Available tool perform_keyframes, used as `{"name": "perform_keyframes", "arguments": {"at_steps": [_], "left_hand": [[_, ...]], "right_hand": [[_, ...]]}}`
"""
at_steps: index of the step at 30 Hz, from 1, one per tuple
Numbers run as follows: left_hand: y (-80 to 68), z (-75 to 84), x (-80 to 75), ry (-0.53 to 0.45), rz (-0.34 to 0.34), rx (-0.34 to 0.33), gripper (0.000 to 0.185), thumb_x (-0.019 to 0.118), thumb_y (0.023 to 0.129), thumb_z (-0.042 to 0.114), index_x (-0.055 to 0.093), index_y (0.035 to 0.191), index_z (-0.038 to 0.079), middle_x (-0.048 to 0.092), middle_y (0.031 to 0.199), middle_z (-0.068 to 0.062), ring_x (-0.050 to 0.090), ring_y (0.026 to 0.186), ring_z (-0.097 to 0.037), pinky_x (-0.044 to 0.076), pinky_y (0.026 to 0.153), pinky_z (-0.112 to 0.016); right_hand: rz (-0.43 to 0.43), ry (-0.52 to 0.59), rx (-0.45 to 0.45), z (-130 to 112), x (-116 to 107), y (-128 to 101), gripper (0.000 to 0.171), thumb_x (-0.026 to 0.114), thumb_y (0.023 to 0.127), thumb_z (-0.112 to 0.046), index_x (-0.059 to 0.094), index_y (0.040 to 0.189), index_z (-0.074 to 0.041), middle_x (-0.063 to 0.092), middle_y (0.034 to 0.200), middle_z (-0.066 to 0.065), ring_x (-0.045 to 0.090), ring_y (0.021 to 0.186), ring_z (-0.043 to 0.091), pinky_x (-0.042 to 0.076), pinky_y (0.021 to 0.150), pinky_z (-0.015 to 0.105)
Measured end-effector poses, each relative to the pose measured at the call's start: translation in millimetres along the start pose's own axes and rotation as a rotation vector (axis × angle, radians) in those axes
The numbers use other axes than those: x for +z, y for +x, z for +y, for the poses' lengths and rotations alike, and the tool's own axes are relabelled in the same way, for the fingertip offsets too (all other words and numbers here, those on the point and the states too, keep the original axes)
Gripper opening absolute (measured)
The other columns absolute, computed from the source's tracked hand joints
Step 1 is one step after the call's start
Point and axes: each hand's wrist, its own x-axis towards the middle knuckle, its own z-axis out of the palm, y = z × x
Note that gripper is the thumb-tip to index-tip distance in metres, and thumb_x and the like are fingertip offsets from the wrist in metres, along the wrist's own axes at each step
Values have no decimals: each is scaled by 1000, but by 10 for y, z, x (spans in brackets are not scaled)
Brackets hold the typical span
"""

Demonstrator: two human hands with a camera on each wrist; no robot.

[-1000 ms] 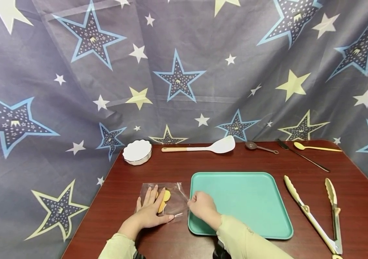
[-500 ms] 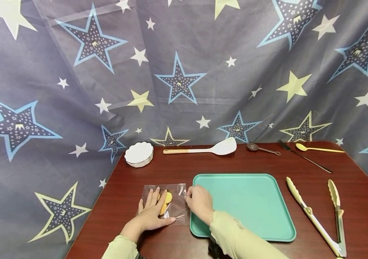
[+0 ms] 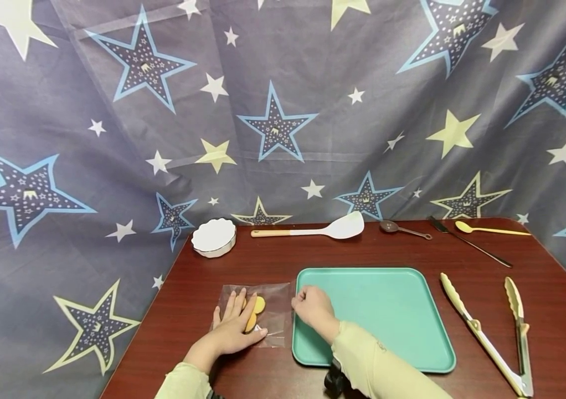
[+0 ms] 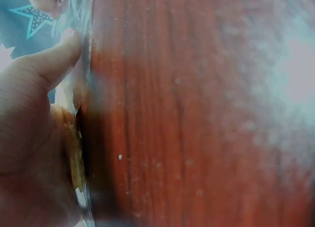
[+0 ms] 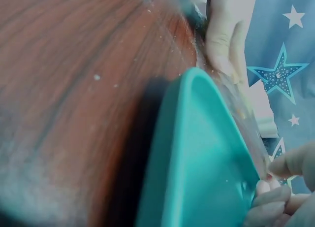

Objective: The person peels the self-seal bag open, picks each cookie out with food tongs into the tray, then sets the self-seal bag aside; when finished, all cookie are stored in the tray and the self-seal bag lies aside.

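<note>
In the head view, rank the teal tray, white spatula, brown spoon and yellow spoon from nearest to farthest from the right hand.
1. teal tray: directly under the right hand.
2. white spatula: behind, at the table's far edge.
3. brown spoon: far edge, further right.
4. yellow spoon: far right corner.

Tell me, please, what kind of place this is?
Probably a staged tabletop for recording, not a real kitchen. A star-printed cloth hangs as a backdrop behind the dark wooden table. Utensils lie neatly spaced: tongs, white spatula, teal tray.
</note>
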Motion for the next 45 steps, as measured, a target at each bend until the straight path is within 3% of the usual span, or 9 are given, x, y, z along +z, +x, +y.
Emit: {"name": "perform_keyframes", "arguments": {"at_steps": [7,13,17,24,28,33,37,41,45], "left_hand": [[-53,38,-37,-23,42,20,72,48,98,51,28,154,10,9,162,-18,-3,147,-40,-4,105,-73],[-43,29,-51,-36,90,39,60,47,101,42,35,152,12,18,159,-20,6,146,-42,2,104,-75],[-53,19,-73,26,141,76,57,56,98,35,41,149,13,27,156,-21,17,144,-43,13,103,-75],[-50,-20,-61,105,291,183,48,67,91,28,60,134,9,47,142,-24,39,133,-47,38,100,-63],[-49,-12,-70,85,344,167,40,71,87,26,68,124,10,55,136,-20,46,129,-44,43,97,-58],[-58,-37,-120,79,295,126,54,75,84,39,65,128,11,53,140,-18,43,132,-42,40,100,-60],[-77,-110,-159,62,211,153,75,80,77,43,56,137,6,44,146,-24,35,135,-48,29,105,-66],[-105,-148,-175,29,185,186,70,81,77,35,57,136,5,41,147,-25,32,137,-47,30,107,-61],[-110,-132,-186,35,242,201,58,79,79,30,64,129,7,47,143,-23,40,133,-45,36,105,-56]], "right_hand": [[-63,23,-41,-1,-15,-53,32,79,80,-31,56,67,-14,52,62,-4,47,54,12,41,49,27],[-65,-30,-56,-12,-46,-82,23,78,79,-20,59,67,-16,53,64,-6,48,58,12,42,52,28],[-66,-51,-58,-14,-53,-91,21,76,80,-15,59,67,-16,54,64,-5,48,59,13,42,53,28],[-57,-48,-45,-8,-35,-95,20,75,79,-16,59,68,-17,54,65,-5,48,60,13,42,54,29],[-53,-51,-49,9,-27,-91,20,75,80,-18,59,68,-18,54,65,-6,48,59,12,41,53,28],[-60,-35,-46,21,-25,-82,21,74,82,-18,59,69,-18,54,65,-6,48,58,12,41,52,28],[-66,-22,-44,27,-25,-79,21,74,83,-17,59,69,-18,54,66,-6,48,57,12,41,53,28],[-58,-31,-50,32,-24,-78,21,75,81,-18,58,68,-19,54,65,-7,48,58,12,41,53,28],[-51,-39,-60,30,-32,-85,21,76,80,-18,58,67,-18,54,64,-7,47,58,12,40,52,28]]}}
